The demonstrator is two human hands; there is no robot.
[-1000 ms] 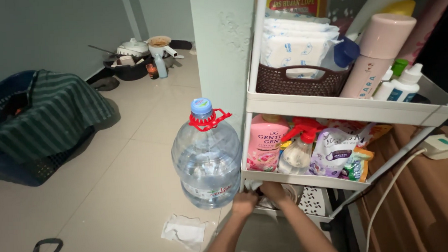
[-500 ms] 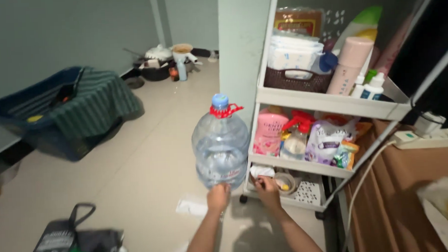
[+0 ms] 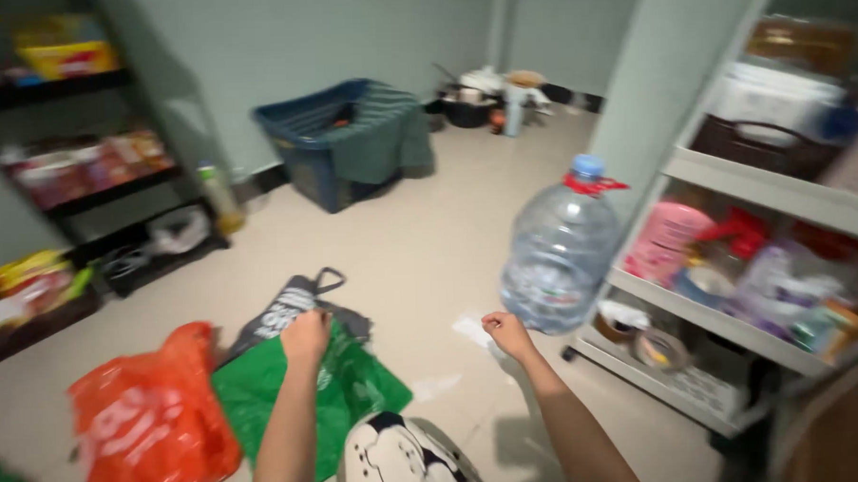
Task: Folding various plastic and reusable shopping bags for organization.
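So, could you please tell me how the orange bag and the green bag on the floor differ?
The orange bag lies furthest left, untouched by either hand; the green bag lies beside it, nearer the middle, and the left hand is on its upper edge. The orange bag looks puffed and bears pale print, whereas the green bag lies flatter, with no print visible. Both are crumpled plastic bags on the tiled floor.

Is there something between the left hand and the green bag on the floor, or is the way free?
Nothing visible stands between them. The left hand is already over the green bag, at its upper edge beside the dark grey bag; contact is too blurred to confirm. The orange bag lies off to the side.
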